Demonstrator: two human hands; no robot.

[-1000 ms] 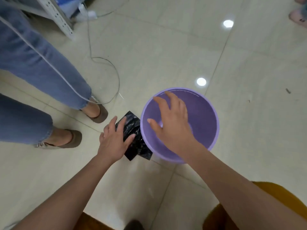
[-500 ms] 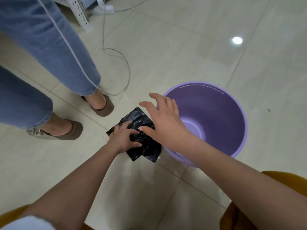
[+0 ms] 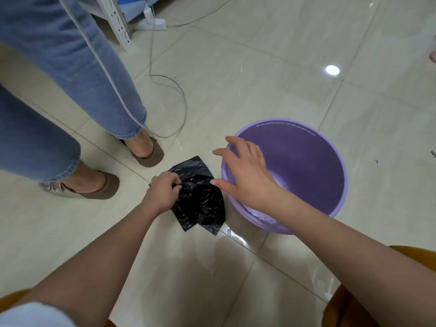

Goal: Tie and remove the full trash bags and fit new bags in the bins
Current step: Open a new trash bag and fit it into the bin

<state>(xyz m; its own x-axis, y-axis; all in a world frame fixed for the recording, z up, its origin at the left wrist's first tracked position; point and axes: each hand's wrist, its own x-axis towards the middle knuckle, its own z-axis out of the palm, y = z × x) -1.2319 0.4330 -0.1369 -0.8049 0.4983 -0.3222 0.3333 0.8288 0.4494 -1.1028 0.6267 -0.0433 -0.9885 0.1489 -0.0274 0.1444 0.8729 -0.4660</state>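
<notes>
A purple plastic bin stands on the tiled floor with no bag in it. Just left of it lies a folded black trash bag, flat on the floor. My left hand pinches the bag's left edge with curled fingers. My right hand hovers over the bin's left rim with its fingers spread, the thumb close to the bag's right edge, holding nothing.
Another person in blue jeans and brown shoes stands close at the left. A grey cable loops across the floor behind the bag, running to a power strip by a white rack leg.
My left hand went from lying flat on the bag to pinching its edge. My right hand drew back from inside the bin to its left rim.
</notes>
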